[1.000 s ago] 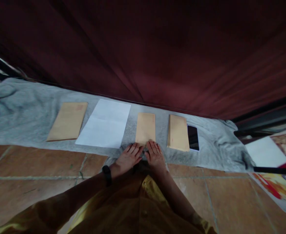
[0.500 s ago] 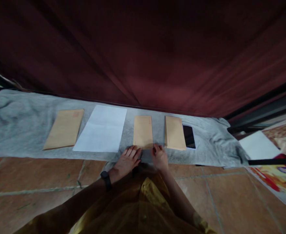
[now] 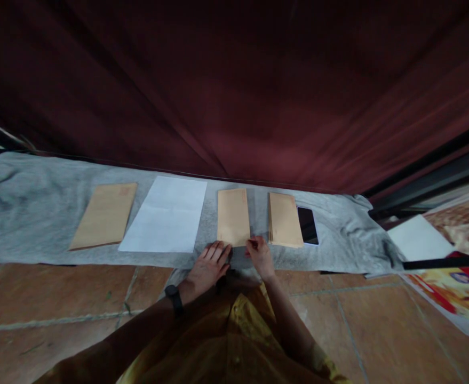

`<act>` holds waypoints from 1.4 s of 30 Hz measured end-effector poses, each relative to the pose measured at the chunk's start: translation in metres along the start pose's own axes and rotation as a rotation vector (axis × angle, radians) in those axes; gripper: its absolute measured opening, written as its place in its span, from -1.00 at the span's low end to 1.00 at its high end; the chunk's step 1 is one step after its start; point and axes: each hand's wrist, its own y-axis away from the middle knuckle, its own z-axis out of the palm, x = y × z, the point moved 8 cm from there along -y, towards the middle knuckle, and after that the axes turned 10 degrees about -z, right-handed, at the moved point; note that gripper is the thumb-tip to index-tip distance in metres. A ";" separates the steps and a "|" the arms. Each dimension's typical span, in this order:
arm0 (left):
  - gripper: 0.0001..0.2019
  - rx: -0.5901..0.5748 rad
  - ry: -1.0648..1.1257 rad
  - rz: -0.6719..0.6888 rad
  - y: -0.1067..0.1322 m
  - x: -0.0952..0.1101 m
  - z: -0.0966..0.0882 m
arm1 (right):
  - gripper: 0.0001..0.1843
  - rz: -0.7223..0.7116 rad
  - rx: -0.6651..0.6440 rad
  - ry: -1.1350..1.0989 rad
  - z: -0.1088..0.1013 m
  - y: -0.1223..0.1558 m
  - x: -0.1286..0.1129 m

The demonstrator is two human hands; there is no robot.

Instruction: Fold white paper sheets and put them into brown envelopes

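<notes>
A brown envelope (image 3: 233,216) lies on the grey cloth (image 3: 38,213) right in front of me. My left hand (image 3: 210,264), a dark band on its wrist, lies flat with fingers spread just below the envelope's near left corner. My right hand (image 3: 260,255) is curled, with its fingertips pinching the envelope's near right corner. To the right lies a stack of brown envelopes (image 3: 284,226) with a dark phone (image 3: 308,225) beside it. On the left lie a white sheet of paper (image 3: 166,214) and another brown envelope (image 3: 105,215).
A dark red curtain (image 3: 234,90) hangs behind the cloth. The floor is brown tile (image 3: 58,298). At the right lie a white sheet (image 3: 418,238), a dark bar (image 3: 446,262) and a colourful printed sheet (image 3: 462,298). My yellow-brown clothing fills the bottom of the view.
My right hand went from lying flat at the envelope's near edge to pinching its near right corner. My left hand stayed flat. The camera shifted a little.
</notes>
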 end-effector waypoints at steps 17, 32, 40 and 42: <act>-0.52 0.015 0.270 -0.092 -0.002 -0.014 -0.008 | -0.74 0.120 0.042 -0.288 0.011 -0.002 0.010; -0.61 -0.288 1.449 -0.881 -0.030 -0.060 0.027 | -0.67 0.108 0.013 -0.384 0.009 0.000 0.001; -0.59 -0.288 1.613 -0.873 -0.028 -0.053 0.021 | -0.63 0.121 0.008 -0.457 0.008 -0.001 0.004; -0.58 -0.273 1.627 -0.868 -0.028 -0.052 0.019 | -0.59 0.152 0.021 -0.517 0.007 0.000 0.005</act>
